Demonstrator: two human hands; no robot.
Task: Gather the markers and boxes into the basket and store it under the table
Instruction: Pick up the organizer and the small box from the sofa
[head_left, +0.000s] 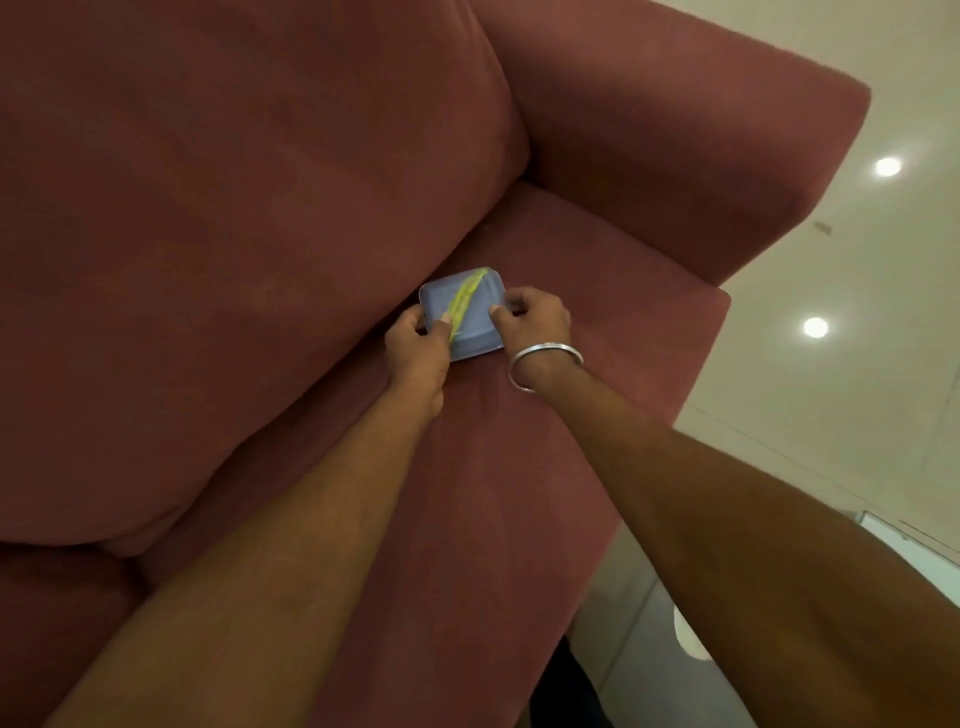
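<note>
A small pale blue box (475, 317) with a yellow-green strip (464, 301) across its lid lies on the red sofa seat (597, 312), close to the back cushion. My left hand (418, 345) grips its left edge, thumb on the lid by the strip. My right hand (532, 319), with a metal bangle on the wrist, grips its right edge. Both arms reach forward over the seat. No basket and no markers are in view.
The red back cushion (234, 234) rises just left of the box, and the sofa armrest (701, 130) stands behind and to the right. Glossy cream floor (857, 338) lies to the right of the sofa.
</note>
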